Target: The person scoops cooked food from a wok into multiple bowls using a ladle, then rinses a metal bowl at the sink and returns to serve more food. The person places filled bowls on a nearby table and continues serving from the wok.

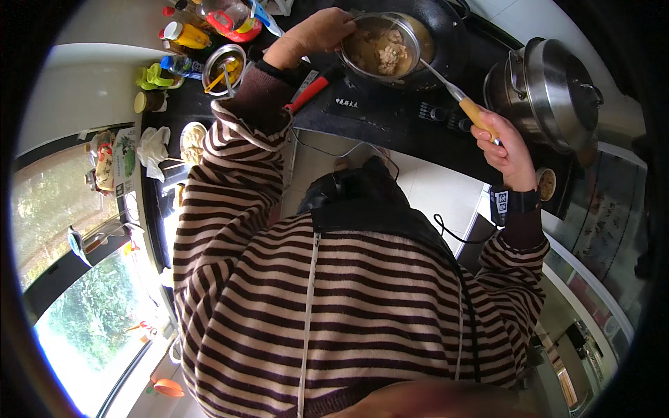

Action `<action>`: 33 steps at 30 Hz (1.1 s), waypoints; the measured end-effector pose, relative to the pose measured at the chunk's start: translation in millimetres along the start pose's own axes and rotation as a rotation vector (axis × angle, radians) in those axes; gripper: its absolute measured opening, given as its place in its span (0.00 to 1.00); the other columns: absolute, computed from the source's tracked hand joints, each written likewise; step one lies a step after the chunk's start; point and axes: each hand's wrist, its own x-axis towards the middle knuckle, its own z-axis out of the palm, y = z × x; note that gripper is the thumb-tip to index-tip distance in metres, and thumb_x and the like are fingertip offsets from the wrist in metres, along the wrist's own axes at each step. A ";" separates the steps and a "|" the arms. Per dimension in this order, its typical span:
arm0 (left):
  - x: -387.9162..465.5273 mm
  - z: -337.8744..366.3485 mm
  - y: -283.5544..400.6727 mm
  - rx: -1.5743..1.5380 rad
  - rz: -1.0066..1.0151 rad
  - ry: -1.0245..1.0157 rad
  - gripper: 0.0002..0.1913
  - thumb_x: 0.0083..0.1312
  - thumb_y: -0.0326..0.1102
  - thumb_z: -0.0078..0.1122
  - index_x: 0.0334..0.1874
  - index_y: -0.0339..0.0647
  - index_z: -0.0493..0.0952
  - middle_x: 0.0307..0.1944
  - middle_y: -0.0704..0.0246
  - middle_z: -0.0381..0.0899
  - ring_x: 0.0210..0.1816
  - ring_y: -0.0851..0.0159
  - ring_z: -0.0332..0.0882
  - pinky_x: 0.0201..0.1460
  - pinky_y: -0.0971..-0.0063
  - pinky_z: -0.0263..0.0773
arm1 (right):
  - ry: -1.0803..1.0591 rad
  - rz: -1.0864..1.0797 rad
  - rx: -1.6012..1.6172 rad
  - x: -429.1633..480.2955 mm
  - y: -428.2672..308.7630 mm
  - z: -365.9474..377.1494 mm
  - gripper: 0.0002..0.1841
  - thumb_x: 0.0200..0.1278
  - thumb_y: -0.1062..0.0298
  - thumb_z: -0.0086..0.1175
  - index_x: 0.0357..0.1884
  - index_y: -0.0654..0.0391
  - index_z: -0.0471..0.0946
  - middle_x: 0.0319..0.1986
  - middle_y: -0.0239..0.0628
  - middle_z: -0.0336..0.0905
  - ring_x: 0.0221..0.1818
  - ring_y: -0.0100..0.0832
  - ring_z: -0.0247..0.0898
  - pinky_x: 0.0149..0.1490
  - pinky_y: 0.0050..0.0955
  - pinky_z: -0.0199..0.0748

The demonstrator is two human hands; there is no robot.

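My left hand [325, 30] grips the left rim of a round metal bowl [416, 46]. Pieces of cooked meat [391, 55] sit in cloudy broth inside it. The bowl is over a dark wok [444, 31], where more broth shows beyond the far rim. My right hand [502, 141] is closed around the wooden handle of a metal-shafted cooking utensil [474, 111]. Its shaft runs up to the bowl's right edge; I cannot tell the shape of its head.
A large lidded steel pot [554, 94] stands right of the wok. A red-handled tool [308, 94] lies near my left forearm. Farther left are a steel bowl with spoons [225, 68], several bottles [188, 35] and a plate of food [193, 142]. A small bowl [546, 184] sits beside my right wrist.
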 end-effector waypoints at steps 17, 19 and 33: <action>-10.0 34.0 -1.1 -0.118 -0.274 0.086 0.08 0.48 0.30 0.67 0.31 0.39 0.81 0.34 0.59 0.81 0.40 0.53 0.81 0.43 0.66 0.78 | 0.054 -0.292 -0.164 -73.3 -27.6 57.1 0.26 0.74 0.61 0.40 0.69 0.63 0.60 0.21 0.25 0.60 0.08 0.09 0.44 0.11 0.09 0.43; -9.2 34.4 -0.8 0.019 -0.242 0.080 0.09 0.48 0.30 0.67 0.32 0.39 0.81 0.35 0.59 0.81 0.41 0.53 0.81 0.44 0.66 0.78 | 0.094 -0.328 -0.222 -80.9 -25.5 61.9 0.26 0.73 0.61 0.40 0.69 0.63 0.60 0.21 0.26 0.61 0.09 0.09 0.45 0.12 0.09 0.43; -14.7 -18.2 -67.9 1.120 0.280 -0.144 0.11 0.66 0.26 0.45 0.44 0.41 0.77 0.32 0.69 0.75 0.32 0.69 0.75 0.30 0.82 0.69 | 0.278 -0.243 -0.333 13.6 19.0 11.1 0.26 0.72 0.63 0.45 0.70 0.56 0.62 0.23 0.26 0.66 0.09 0.11 0.50 0.11 0.12 0.45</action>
